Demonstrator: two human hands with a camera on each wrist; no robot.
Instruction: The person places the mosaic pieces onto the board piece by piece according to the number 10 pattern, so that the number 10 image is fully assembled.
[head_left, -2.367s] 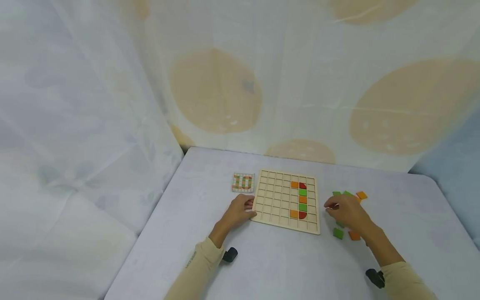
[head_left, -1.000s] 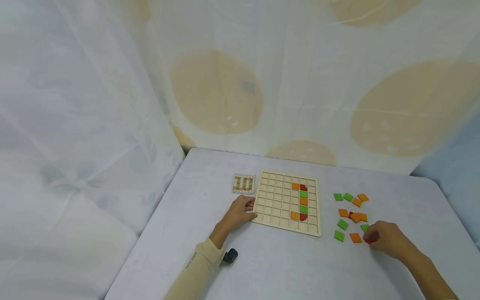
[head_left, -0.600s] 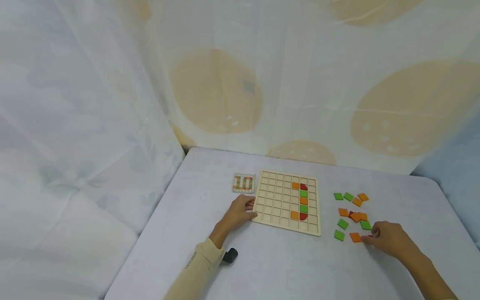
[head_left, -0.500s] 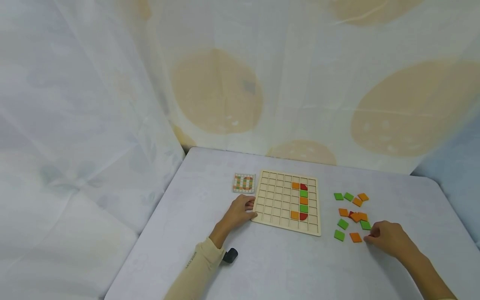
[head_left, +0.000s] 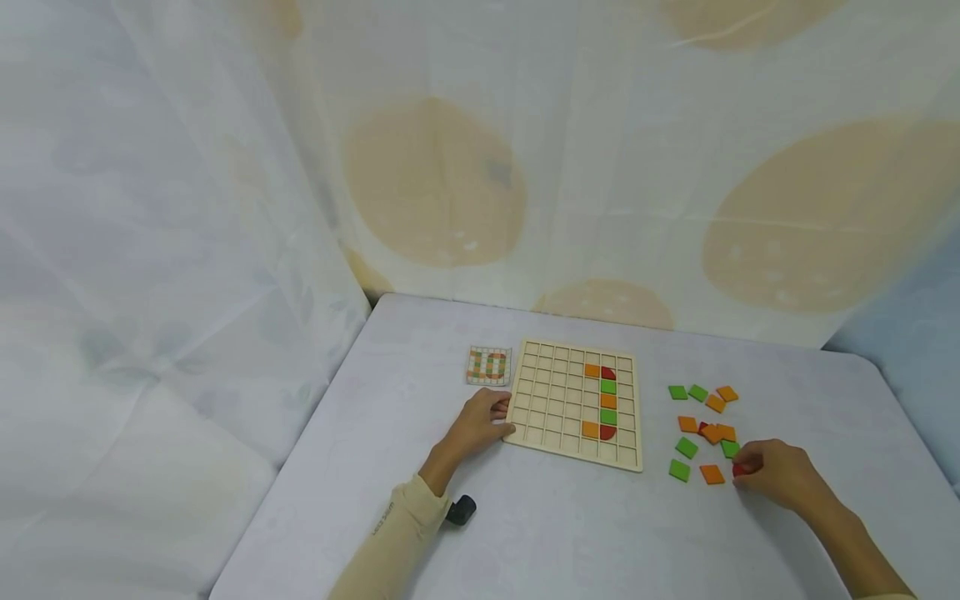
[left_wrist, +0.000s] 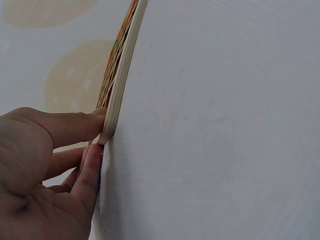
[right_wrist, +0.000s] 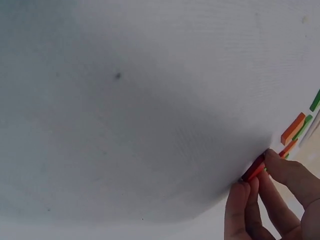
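Red tile (head_left: 738,470), thin and flat, was pinched at its edge between the thumb and fingertips (right_wrist: 272,159) of the right hand (head_left: 776,477), low against the table (head_left: 570,533), to the right of the board (head_left: 551,400) and at the near right edge of the loose tiles. In the right wrist view the red tile (right_wrist: 254,167) stood edge-on between the curled fingers, just at the table surface; whether it touched the surface cannot be told.

Loose tiles lay right of the board: an orange tile (head_left: 711,474) just left of the held piece, a green tile (head_left: 678,470) further left, another green one (head_left: 730,448) just behind the hand, and more orange and green squares in a scatter (head_left: 705,408) toward the far side.

Board, pale wood with a square grid, carried a column of orange, green and red pieces (head_left: 604,402) toward its right side. Left hand (head_left: 476,425) held the board's near left corner, thumb and fingers closed narrowly on the rim; the left wrist view showed the fingertips (left_wrist: 95,120) pressed on the edge of the board (left_wrist: 120,85).

Pattern card (head_left: 487,365), showing "10" in orange and green, lay just left of the board's far corner. Patterned cloth (head_left: 450,167) hung behind the table.
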